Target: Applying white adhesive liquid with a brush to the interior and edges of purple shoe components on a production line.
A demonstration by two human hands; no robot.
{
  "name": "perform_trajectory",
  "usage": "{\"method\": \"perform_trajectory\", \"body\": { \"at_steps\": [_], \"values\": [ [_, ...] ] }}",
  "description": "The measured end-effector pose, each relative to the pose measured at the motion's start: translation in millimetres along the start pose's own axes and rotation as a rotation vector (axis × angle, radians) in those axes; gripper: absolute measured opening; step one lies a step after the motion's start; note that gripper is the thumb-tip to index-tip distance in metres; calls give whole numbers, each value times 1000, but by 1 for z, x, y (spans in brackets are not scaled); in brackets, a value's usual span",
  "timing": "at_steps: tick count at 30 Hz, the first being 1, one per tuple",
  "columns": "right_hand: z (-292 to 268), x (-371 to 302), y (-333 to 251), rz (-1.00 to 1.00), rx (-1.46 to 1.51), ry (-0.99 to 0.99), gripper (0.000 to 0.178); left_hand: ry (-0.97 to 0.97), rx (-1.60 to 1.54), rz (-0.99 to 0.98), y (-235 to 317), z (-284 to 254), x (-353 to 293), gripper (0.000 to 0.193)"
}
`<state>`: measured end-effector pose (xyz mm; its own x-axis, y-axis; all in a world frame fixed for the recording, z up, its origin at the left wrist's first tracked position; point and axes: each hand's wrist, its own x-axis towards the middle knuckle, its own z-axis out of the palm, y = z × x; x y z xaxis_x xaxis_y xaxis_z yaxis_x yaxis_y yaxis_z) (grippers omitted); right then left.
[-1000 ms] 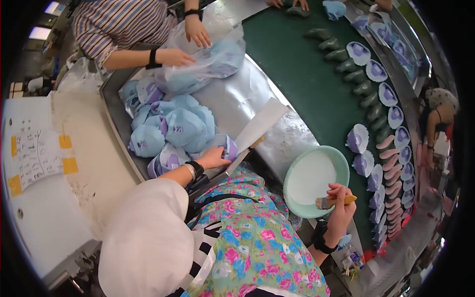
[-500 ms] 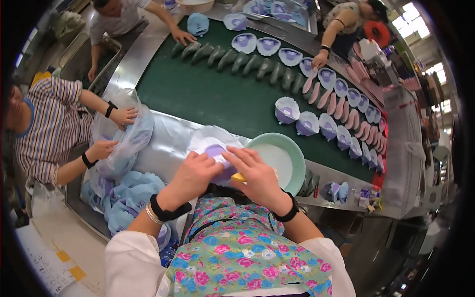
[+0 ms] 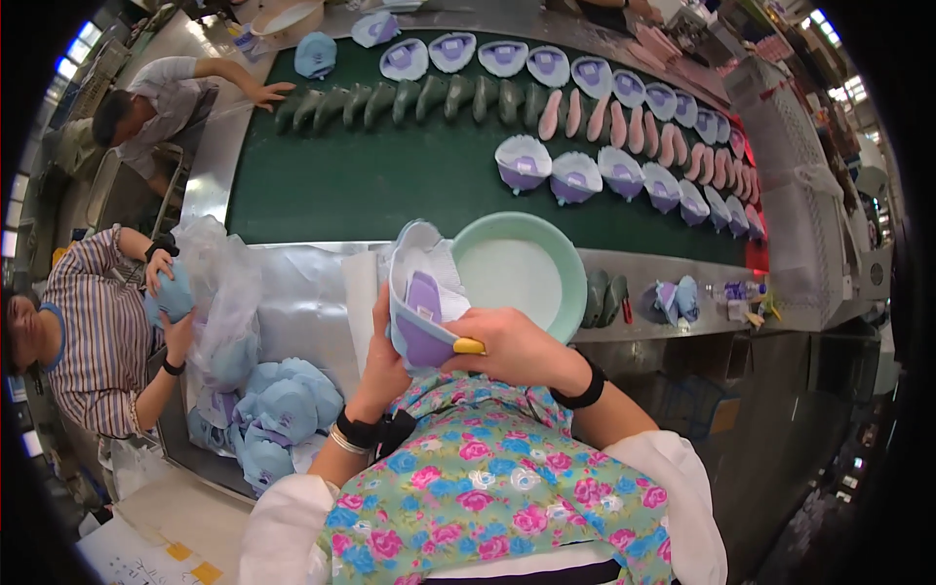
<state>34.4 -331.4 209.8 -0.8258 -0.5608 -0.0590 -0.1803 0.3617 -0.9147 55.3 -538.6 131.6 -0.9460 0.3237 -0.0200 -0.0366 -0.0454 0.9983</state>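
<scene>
A pale blue and purple shoe upper (image 3: 419, 327) with a white lining is tilted in front of my apron. My left hand (image 3: 380, 366) is wrapped round its left side, the fingers partly behind it. My right hand (image 3: 517, 349) is closed round a tool with a yellow handle end (image 3: 469, 346); the rest of the tool is hidden. The fingers of that hand also touch the upper's right edge. Just beyond stands a mint-green basin (image 3: 575, 283) with something white in it.
A green conveyor belt (image 3: 322, 195) carries rows of dark shoe lasts (image 3: 405, 100), pink insoles (image 3: 619, 127) and more uppers (image 3: 522, 166). At left, blue uppers (image 3: 288, 400) are piled in a tray beside a co-worker in stripes. Another co-worker's hand (image 3: 268, 93) reaches the lasts.
The upper has been turned upright and its white inside now shows. My hands have moved apart to its two sides. The striped co-worker has lifted blue uppers from the plastic bag.
</scene>
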Motion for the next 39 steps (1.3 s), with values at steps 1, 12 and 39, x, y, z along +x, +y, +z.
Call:
{"method": "perform_trajectory", "body": {
  "at_steps": [1, 12, 39],
  "values": [
    [-2, -4, 2, -7, -31, -14, 29, -3, 31, 9, 6, 2, 2, 92],
    [-5, -72, 177, 528, 16, 808, 24, -305, -46, -532, 11, 2, -54, 51],
    [-39, -88, 119, 471, 269, 784, 17, -85, -655, -680, -55, 34, 25, 54]
  ]
}}
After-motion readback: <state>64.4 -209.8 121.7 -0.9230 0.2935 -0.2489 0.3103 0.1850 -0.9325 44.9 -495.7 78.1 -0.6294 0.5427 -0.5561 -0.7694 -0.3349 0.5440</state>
